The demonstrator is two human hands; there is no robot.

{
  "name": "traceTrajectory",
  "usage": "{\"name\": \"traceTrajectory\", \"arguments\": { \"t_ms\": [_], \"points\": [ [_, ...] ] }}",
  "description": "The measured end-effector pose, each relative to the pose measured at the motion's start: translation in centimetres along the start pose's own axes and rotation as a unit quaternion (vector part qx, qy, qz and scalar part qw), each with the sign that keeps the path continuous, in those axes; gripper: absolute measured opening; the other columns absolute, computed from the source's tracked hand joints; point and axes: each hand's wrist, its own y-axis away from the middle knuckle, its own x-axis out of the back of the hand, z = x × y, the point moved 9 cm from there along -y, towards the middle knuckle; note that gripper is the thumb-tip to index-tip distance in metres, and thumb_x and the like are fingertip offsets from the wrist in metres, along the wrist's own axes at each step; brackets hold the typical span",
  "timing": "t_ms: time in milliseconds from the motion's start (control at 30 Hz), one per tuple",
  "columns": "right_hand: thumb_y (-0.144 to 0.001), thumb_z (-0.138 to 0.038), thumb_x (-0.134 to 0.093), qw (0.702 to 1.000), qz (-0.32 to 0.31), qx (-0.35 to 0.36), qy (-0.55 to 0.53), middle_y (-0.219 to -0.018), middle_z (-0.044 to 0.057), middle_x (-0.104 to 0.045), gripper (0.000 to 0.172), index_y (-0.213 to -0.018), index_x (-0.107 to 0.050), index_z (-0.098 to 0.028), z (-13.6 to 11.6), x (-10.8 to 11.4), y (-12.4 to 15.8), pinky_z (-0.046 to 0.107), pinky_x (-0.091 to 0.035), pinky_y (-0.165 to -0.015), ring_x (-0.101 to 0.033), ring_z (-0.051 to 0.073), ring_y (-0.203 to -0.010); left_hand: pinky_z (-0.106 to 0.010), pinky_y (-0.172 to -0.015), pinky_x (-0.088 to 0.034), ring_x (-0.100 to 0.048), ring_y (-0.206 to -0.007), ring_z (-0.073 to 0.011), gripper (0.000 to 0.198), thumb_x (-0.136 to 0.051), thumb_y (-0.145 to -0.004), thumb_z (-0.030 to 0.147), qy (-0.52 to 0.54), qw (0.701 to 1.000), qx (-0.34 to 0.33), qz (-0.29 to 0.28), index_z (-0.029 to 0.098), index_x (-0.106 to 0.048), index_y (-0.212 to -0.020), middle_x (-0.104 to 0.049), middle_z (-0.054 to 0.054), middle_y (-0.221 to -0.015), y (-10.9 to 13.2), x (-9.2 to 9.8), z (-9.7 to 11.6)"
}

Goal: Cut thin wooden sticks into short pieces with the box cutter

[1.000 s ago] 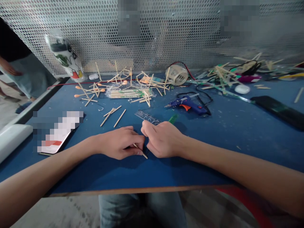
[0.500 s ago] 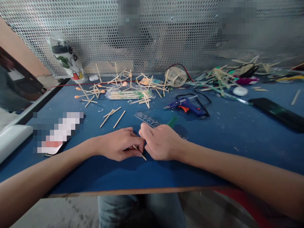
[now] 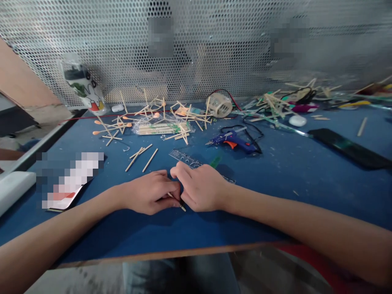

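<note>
My left hand [image 3: 154, 192] is closed on a thin wooden stick [image 3: 183, 208], whose short end pokes out between thumb and fingers toward the table's front edge. Right against it, my right hand [image 3: 202, 185] is closed, fingers curled under; what they hold, if anything, is hidden. Just behind my right hand lies a clear ruler [image 3: 185, 158] with white markings, partly covered by the hand. A green translucent piece [image 3: 216, 161] sticks up beyond the knuckles. Several loose wooden sticks [image 3: 150, 160] rest on the blue table beyond my left hand.
A blue glue gun [image 3: 237, 142] lies behind the ruler. Farther back are a plastic-wrapped bundle of sticks [image 3: 159, 128], joined stick shapes [image 3: 121, 124], a tape roll [image 3: 219, 105] and a bottle [image 3: 84, 87]. A phone-like black object [image 3: 349, 148] lies right, a pixelated packet [image 3: 72, 181] left.
The view has tilted and shifted slightly, so the table items sit a little lower and farther left. My right hand's fingers have moved slightly over the stick; my left hand keeps its grip.
</note>
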Motion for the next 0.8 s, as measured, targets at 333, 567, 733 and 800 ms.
{"name": "traceTrajectory", "arguments": {
  "t_ms": [333, 567, 733, 800],
  "points": [
    [-0.103, -0.061, -0.042, 0.895, 0.214, 0.024, -0.391, -0.099, 0.001, -0.059, 0.049, -0.136, -0.035, -0.025, 3.6, 8.3, 1.4, 0.028, -0.038, -0.051, -0.047, 0.010, -0.055, -0.035, -0.084, -0.038, -0.062, -0.072, -0.0159, 0.009, -0.058, -0.106, 0.023, 0.045, 0.998, -0.012, -0.041, 0.021, -0.066, -0.101, -0.076, 0.000, -0.088, -0.2, -0.4, 0.4],
    [-0.070, -0.105, -0.049, 0.770, 0.116, 0.069, -0.624, -0.113, 0.003, -0.053, 0.099, -0.134, -0.033, -0.031, 7.0, 8.1, 0.5, 0.028, -0.039, -0.043, -0.044, 0.006, -0.050, -0.035, -0.081, -0.038, -0.060, -0.071, -0.0168, 0.011, -0.055, -0.107, 0.026, 0.030, 0.999, -0.015, -0.043, 0.022, -0.063, -0.100, -0.076, 0.000, -0.087, -0.2, -0.2, 0.7],
    [-0.088, -0.071, -0.071, 0.748, 0.176, 0.079, -0.635, -0.105, 0.000, -0.059, 0.065, -0.125, -0.040, -0.028, 9.3, 5.8, 0.1, 0.025, -0.043, -0.048, -0.053, 0.006, -0.052, -0.034, -0.082, -0.038, -0.063, -0.072, -0.0163, 0.011, -0.056, -0.107, 0.026, 0.035, 0.999, -0.015, -0.035, 0.022, -0.063, -0.100, -0.077, 0.001, -0.088, -0.2, -0.3, 0.6],
    [-0.094, -0.052, -0.073, 0.776, 0.143, 0.046, -0.613, -0.087, -0.004, -0.061, 0.042, -0.112, -0.048, -0.024, 9.3, 4.4, -0.2, 0.025, -0.046, -0.053, -0.057, 0.008, -0.054, -0.034, -0.082, -0.038, -0.062, -0.072, -0.0166, 0.013, -0.055, -0.108, 0.028, 0.027, 0.999, -0.014, -0.035, 0.023, -0.063, -0.099, -0.076, 0.001, -0.086, -0.2, -0.2, 0.6]
  ]
}}
